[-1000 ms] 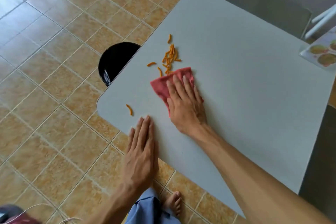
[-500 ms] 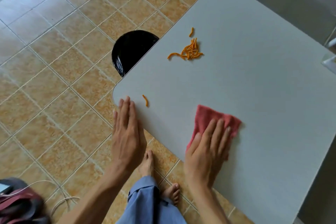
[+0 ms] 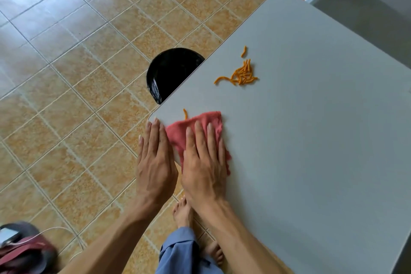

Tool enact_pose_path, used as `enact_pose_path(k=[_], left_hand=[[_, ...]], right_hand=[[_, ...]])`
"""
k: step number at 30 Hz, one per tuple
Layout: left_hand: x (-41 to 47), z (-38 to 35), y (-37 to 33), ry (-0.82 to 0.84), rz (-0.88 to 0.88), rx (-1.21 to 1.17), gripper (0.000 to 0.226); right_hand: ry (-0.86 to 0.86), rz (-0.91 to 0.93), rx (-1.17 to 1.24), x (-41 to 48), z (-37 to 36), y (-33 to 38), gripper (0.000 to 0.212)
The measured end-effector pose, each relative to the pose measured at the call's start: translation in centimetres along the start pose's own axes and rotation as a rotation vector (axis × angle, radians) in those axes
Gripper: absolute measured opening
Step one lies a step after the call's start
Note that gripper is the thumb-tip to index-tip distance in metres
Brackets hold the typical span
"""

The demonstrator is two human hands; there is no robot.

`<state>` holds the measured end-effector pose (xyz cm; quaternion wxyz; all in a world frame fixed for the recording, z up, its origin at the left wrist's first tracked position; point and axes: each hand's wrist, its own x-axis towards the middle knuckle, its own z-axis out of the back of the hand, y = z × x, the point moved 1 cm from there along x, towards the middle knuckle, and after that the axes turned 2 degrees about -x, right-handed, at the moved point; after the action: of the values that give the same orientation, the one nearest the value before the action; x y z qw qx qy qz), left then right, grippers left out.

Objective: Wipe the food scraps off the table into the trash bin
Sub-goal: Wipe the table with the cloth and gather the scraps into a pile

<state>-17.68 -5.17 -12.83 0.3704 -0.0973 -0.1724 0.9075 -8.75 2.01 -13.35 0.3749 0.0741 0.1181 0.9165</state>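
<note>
right hand (image 3: 203,162) flat, pressing cloth (image 3: 195,128) near table (image 3: 311,140) corner; left hand (image 3: 154,158) open beside it. stray scrap (image 3: 185,114) touching cloth, pile (image 3: 243,73) well apart. next: sweep toward bin (image 3: 171,73) (half under edge).

Two bare forearms, no sleeves, no watch, no rings or bands visible on either wrist. Left hand (image 3: 155,162) long-fingered, nails short and plain, tendons and veins raised along the back. Right hand (image 3: 203,169) likewise bare, nails unpainted, veins showing toward the wrist. Below, past the near edge of the surface, one trouser leg (image 3: 178,249) in blue-grey cloth, loose and creased, hem falling over the ankle. Both feet bare on the tiled floor: one foot (image 3: 182,213) with toes plainly seen, the other foot (image 3: 214,252) partly hidden by the forearm.
</note>
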Motion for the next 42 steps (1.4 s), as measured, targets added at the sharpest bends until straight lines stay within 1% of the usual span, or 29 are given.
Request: enact_pose_path(k=[3, 6, 9, 10, 11, 13, 15, 16, 17, 18, 20, 21, 22, 24, 25, 26, 27, 28, 29, 31, 32, 33, 34, 35, 37, 38, 39, 40, 42], left_hand=[[-0.1, -0.1, -0.1, 0.013, 0.013, 0.012, 0.058], [-0.1, 0.0, -0.2, 0.023, 0.037, 0.024, 0.057], [0.0, 0.2, -1.0, 0.027, 0.056, 0.032, 0.061], [0.1, 0.2, -1.3, 0.021, 0.076, 0.019, 0.062], [0.2, 0.3, -1.5, 0.012, 0.099, 0.0, 0.062], [0.3, 0.2, -2.0, -0.003, 0.131, -0.037, 0.063], [0.4, 0.2, -2.5, -0.002, 0.131, -0.061, 0.065], [0.4, 0.1, -2.8, -0.002, 0.121, -0.069, 0.066], [0.5, 0.1, -3.2, 0.002, 0.111, -0.076, 0.066], [0.5, 0.0, -3.6, 0.01, 0.101, -0.081, 0.066], [0.6, -0.1, -4.5, 0.032, 0.071, -0.087, 0.067], [0.6, -0.2, -5.0, 0.038, 0.059, -0.096, 0.067], [0.7, -0.4, -5.4, 0.042, 0.051, -0.105, 0.066], [0.8, -0.7, -6.1, 0.047, 0.038, -0.112, 0.064], [0.9, -0.8, -6.4, 0.046, 0.03, -0.113, 0.065], [0.9, -0.8, -6.7, 0.046, 0.021, -0.116, 0.066], [0.9, -0.9, -7.2, 0.051, 0.012, -0.12, 0.066], [0.7, -1.1, -7.7, 0.059, 0.002, -0.124, 0.065], [0.5, -1.2, -8.3, 0.069, -0.014, -0.128, 0.064], [-0.1, -1.8, -9.7, 0.093, -0.065, -0.138, 0.062], [-0.4, -2.3, -10.5, 0.102, -0.095, -0.143, 0.061], [-0.8, -2.7, -11.4, 0.107, -0.124, -0.142, 0.061], [-1.1, -3.2, -12.3, 0.112, -0.154, -0.139, 0.06], [-1.3, -3.6, -13.1, 0.115, -0.187, -0.132, 0.06], [-1.7, -4.2, -14.8, 0.117, -0.26, -0.127, 0.059], [-1.8, -4.4, -15.6, 0.117, -0.298, -0.131, 0.058], [-2.0, -4.6, -16.5, 0.119, -0.337, -0.136, 0.056], [-2.2, -4.8, -17.3, 0.123, -0.373, -0.142, 0.055], [-2.7, -5.3, -18.9, 0.133, -0.448, -0.155, 0.053]], right_hand=[[0.03, -0.062, 0.005, 5.1, -0.4, 0.2, 0.058], [-0.038, -0.219, -0.004, 8.8, 0.3, -1.2, 0.06], [-0.077, -0.402, -0.002, 9.5, 1.0, -2.2, 0.061], [-0.087, -0.409, -0.014, 8.9, 1.2, -2.0, 0.059], [-0.084, -0.346, -0.018, 8.0, 1.2, -1.7, 0.058], [-0.027, -0.042, -0.025, 5.3, 1.1, -1.8, 0.055], [0.014, 0.237, -0.035, 3.8, 1.3, -4.4, 0.052], [-0.006, 0.293, -0.048, 3.7, 1.6, -6.2, 0.052], [-0.037, 0.258, -0.058, 3.5, 2.0, -7.7, 0.051], [-0.074, 0.138, -0.071, 3.3, 2.4, -8.7, 0.051], [-0.12, -0.184, -0.09, 2.0, 3.0, -8.8, 0.052], [-0.109, -0.247, -0.083, 0.9, 3.1, -8.1, 0.053], [-0.079, -0.198, -0.065, -0.5, 3.0, -7.5, 0.055], [0.045, 0.078, -0.04, -3.4, 3.6, -8.2, 0.056], [0.093, 0.201, -0.046, -4.4, 4.4, -9.8, 0.056], [0.12, 0.26, -0.078, -5.1, 5.3, -11.9, 0.057], [0.132, 0.239, -0.118, -5.8, 6.1, -14.0, 0.057], [0.107, 0.13, -0.142, -6.5, 6.6, -15.8, 0.057], [0.055, -0.049, -0.151, -7.2, 7.0, -17.0, 0.057], [-0.058, -0.412, -0.146, -8.9, 7.2, -16.5, 0.056], [-0.086, -0.491, -0.138, -9.6, 7.0, -15.2, 0.055], [-0.083, -0.476, -0.122, -10.2, 6.6, -13.9, 0.055], [-0.037, -0.394, -0.089, -11.1, 6.4, -12.9, 0.054], [0.02, -0.267, -0.065, -12.0, 6.5, -12.6, 0.054], [0.09, -0.06, -0.07, -13.4, 7.8, -14.6, 0.053], [0.107, -0.034, -0.099, -14.1, 8.3, -16.3, 0.053], [0.098, -0.076, -0.128, -14.9, 8.7, -18.0, 0.054], [0.066, -0.192, -0.141, -15.6, 9.0, -19.4, 0.054], [-0.032, -0.554, -0.142, -17.1, 9.2, -20.3, 0.054]])
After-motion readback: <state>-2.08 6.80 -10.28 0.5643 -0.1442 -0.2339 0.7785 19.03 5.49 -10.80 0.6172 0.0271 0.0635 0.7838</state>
